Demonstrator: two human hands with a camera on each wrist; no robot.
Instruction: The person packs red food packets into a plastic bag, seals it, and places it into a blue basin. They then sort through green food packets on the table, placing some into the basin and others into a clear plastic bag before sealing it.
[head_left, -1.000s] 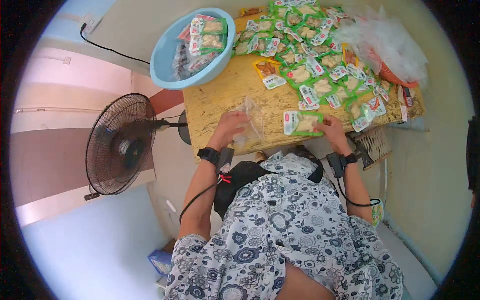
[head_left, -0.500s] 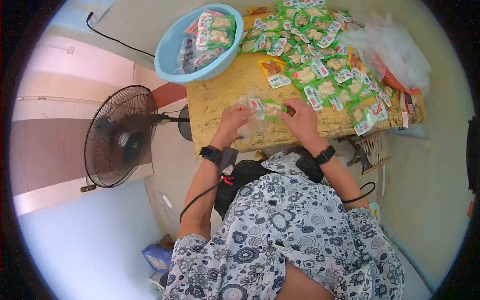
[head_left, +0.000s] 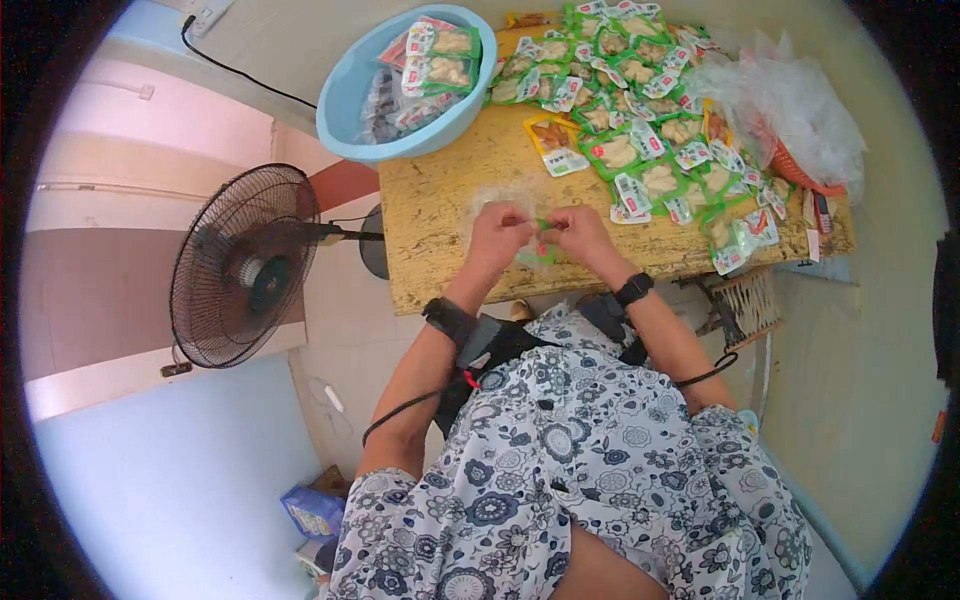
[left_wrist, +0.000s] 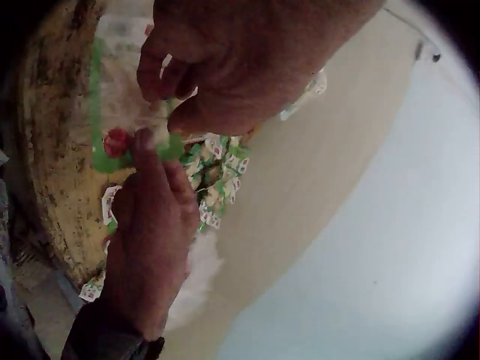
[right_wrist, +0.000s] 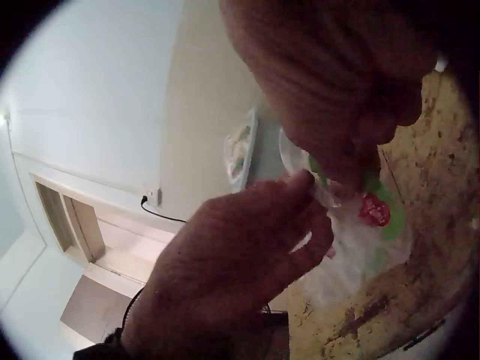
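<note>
A green-edged food packet (left_wrist: 97, 142) with a red round mark lies inside a clear plastic bag (right_wrist: 341, 259), close over the wooden table. My left hand (head_left: 500, 238) pinches the edge of the bag between thumb and fingers, as the left wrist view shows. Right beside it, my right hand (head_left: 582, 238) pinches the same edge with its thumb on top, near the red mark. The fingertips of both hands nearly meet there. In the head view the two hands hide most of the packet.
Many green-edged packets (head_left: 660, 180) are heaped over the back right of the yellow table (head_left: 440, 240), with an orange-edged packet (head_left: 556, 146) at the near side. A blue basin (head_left: 345, 135) holding packets stands at back left. Thin plastic bags (head_left: 790, 95) cover an orange basket (head_left: 795, 165). A fan (head_left: 250, 265) stands left.
My right hand has carried the green-edged packet leftward to the clear bag by my left hand. The packet has gone into the bag, and both hands have come together at its edge.
</note>
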